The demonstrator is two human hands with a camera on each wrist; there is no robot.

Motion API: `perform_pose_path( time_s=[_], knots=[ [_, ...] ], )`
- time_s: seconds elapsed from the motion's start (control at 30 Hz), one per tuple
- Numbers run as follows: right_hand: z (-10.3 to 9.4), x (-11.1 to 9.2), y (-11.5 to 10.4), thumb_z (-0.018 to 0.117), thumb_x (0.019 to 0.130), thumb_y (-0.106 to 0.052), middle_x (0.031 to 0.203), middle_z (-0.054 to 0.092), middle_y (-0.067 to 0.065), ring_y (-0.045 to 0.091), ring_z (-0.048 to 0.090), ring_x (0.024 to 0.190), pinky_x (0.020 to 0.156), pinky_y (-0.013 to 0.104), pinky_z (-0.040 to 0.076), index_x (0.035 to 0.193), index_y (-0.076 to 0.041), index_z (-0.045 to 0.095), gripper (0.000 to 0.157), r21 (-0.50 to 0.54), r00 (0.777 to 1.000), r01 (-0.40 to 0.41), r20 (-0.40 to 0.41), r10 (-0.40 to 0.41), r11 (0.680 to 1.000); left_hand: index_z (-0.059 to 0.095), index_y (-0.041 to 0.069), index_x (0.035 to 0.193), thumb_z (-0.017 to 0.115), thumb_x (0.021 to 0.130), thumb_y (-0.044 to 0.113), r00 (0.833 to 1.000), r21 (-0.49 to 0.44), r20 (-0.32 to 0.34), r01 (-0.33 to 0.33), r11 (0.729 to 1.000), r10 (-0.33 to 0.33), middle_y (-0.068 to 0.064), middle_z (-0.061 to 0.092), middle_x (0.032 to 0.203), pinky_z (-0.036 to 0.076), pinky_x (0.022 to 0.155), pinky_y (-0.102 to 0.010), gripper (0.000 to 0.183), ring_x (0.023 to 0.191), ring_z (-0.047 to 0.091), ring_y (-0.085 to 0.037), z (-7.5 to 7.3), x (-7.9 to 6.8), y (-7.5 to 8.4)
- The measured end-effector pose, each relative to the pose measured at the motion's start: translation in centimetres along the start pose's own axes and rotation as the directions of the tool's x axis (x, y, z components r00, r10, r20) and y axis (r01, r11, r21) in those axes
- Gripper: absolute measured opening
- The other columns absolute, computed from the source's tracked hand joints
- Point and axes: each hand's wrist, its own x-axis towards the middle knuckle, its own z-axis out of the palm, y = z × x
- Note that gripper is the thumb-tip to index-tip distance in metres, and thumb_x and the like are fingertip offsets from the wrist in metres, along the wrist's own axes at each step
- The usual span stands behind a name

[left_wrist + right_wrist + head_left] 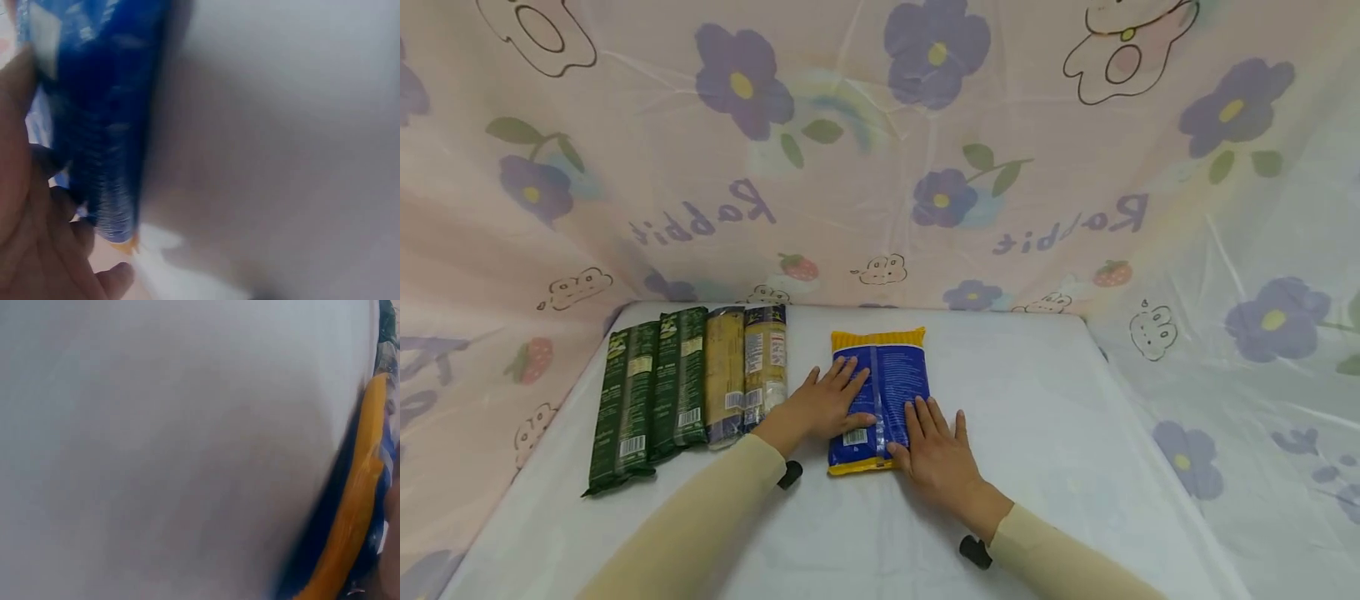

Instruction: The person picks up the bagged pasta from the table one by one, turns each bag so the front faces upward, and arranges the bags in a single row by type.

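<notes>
A blue plastic packet (891,375) with yellow ends lies on the white table, its seam and printed text facing up. My left hand (831,404) rests on its left part with fingers spread, the thumb near a barcode label. On the lower right part lies my right hand (942,454), fingers straight and pointing away from me. The left wrist view shows the packet's blue side (106,119) beside the left hand (44,231). At the right edge of the right wrist view is the packet's yellow end (353,525), with only a sliver of the right hand in sight.
Left of the packet, two dark green packets (622,408) and two clear packets of yellowish strands (726,367) lie side by side. Patterned cloth (850,167) hangs behind and beside the white table (1037,400). Black wrist mounts (976,552) stick out beneath the sleeves.
</notes>
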Motion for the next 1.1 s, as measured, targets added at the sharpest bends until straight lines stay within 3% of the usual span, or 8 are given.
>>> perform_pose_path(
  time_s=[0.17,0.27,0.4,0.47,0.57,0.73,0.87,1.1],
  knots=[
    [0.1,-0.4,0.6,0.029,0.100,-0.061,0.159,0.030,0.011,0.034,0.023,0.149,0.112,0.070,0.014,0.152,-0.012,0.034,0.072,-0.137,0.998,-0.004,-0.069,-0.005,0.991,0.018,0.020,0.157,0.041,0.096,0.064,1.000,-0.027,0.028,0.001,1.000,0.000,-0.008,0.009,0.164,0.020,0.117,-0.060,0.079,0.152,0.008,-0.030,-1.6,0.4,0.3],
    [0.1,-0.8,1.3,0.033,0.100,-0.059,0.155,0.038,0.012,0.037,0.029,0.146,0.111,0.070,0.017,0.148,-0.013,0.043,0.067,-0.169,0.992,0.006,-0.122,-0.027,0.986,0.032,0.021,0.153,0.047,0.099,0.051,1.000,-0.012,0.008,0.028,1.000,-0.028,-0.007,0.025,0.161,0.029,0.114,-0.056,0.064,0.149,0.023,-0.028,-2.6,0.9,0.6],
    [-0.1,-1.1,2.1,0.039,0.100,-0.054,0.144,0.051,0.014,0.037,0.041,0.137,0.109,0.070,0.022,0.138,-0.009,0.054,0.061,-0.186,0.979,-0.007,-0.199,-0.031,0.983,0.059,0.019,0.134,0.052,0.100,0.037,0.996,0.049,-0.085,0.038,0.998,-0.034,-0.005,0.059,0.136,0.047,0.099,-0.051,0.039,0.125,0.056,-0.027,-4.0,2.2,1.2],
    [-0.1,-1.2,2.4,0.041,0.100,-0.052,0.134,0.058,0.013,0.036,0.047,0.130,0.109,0.070,0.024,0.132,-0.008,0.058,0.057,-0.184,0.972,-0.015,-0.231,-0.028,0.983,0.065,0.017,0.124,0.052,0.100,0.034,0.990,0.077,-0.134,0.044,0.996,-0.034,-0.003,0.067,0.121,0.052,0.089,-0.048,0.032,0.111,0.063,-0.026,-4.5,3.3,1.6],
    [-0.1,-1.1,2.7,0.044,0.099,-0.049,0.113,0.065,0.012,0.035,0.054,0.115,0.105,0.068,0.030,0.117,-0.006,0.062,0.050,-0.180,0.953,-0.013,-0.299,-0.042,0.984,0.067,0.016,0.120,0.052,0.100,0.031,0.981,0.107,-0.192,0.049,0.993,-0.027,-0.004,0.070,0.113,0.053,0.086,-0.047,0.029,0.102,0.064,-0.026,-5.0,5.1,2.2],
    [0.0,-1.2,2.9,0.051,0.097,-0.045,0.082,0.059,0.010,0.035,0.057,0.093,0.097,0.064,0.037,0.086,-0.006,0.061,0.042,-0.193,0.923,-0.007,-0.378,-0.068,0.981,0.060,0.016,0.132,0.049,0.102,0.034,0.977,0.149,-0.212,0.021,0.989,0.012,-0.005,0.063,0.126,0.048,0.097,-0.048,0.036,0.115,0.057,-0.027,-5.4,8.2,3.0],
    [-0.1,-1.4,2.8,0.053,0.095,-0.047,0.072,0.050,0.007,0.033,0.054,0.085,0.091,0.060,0.040,0.077,-0.006,0.059,0.045,-0.232,0.932,-0.031,-0.359,-0.056,0.972,0.053,0.016,0.140,0.043,0.105,0.034,0.980,0.194,-0.189,-0.018,0.981,0.055,-0.005,0.056,0.136,0.043,0.104,-0.049,0.041,0.126,0.050,-0.027,-5.5,10.1,3.7],
    [0.1,-1.8,2.5,0.052,0.096,-0.048,0.066,0.042,0.005,0.030,0.047,0.078,0.080,0.052,0.039,0.071,-0.005,0.055,0.049,-0.268,0.948,-0.043,-0.314,-0.045,0.963,0.048,0.013,0.143,0.029,0.107,0.025,0.981,0.267,-0.166,-0.054,0.962,0.101,-0.007,0.050,0.138,0.042,0.104,-0.048,0.042,0.125,0.045,-0.026,-4.9,12.3,4.7]
  ],
)
